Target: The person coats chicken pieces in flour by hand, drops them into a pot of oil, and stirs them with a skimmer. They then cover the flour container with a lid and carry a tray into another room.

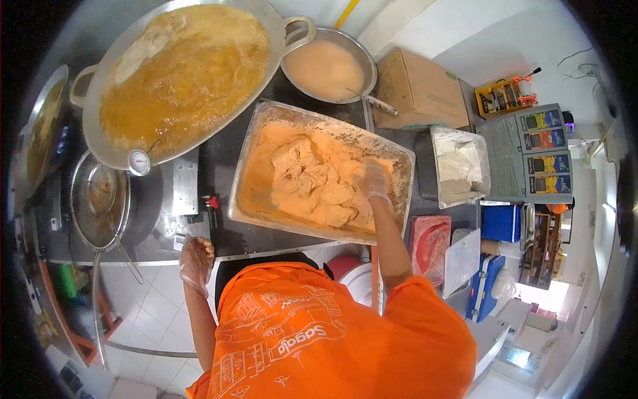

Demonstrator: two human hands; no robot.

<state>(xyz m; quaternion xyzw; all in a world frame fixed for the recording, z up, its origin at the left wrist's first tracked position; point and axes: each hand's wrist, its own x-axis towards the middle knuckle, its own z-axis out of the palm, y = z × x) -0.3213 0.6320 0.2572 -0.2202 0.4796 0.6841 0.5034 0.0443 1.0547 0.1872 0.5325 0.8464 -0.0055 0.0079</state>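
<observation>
A large metal tray (240, 193) holds orange-tinted breading flour (266, 136) with several coated pieces, which look like chicken (296, 156), heaped in its middle. Over the right part of this tray is my right hand (373, 179) in a clear plastic glove, dusted with flour. Its fingers dip into the breading beside the pieces, and their tips are blurred or hidden. My left hand (198, 261), also gloved and smeared with breading, hangs at the counter's front edge, left of the tray. Its fingers are curled in, with nothing visible in them.
A big pan of bubbling oil (193, 80) with a dial thermometer (139, 162) stands at the back left. Behind the tray sits a pan of orange batter (325, 63). Strainers (100, 199) lie left; a cardboard box (422, 90) and a white-powder tub (460, 163) stand right.
</observation>
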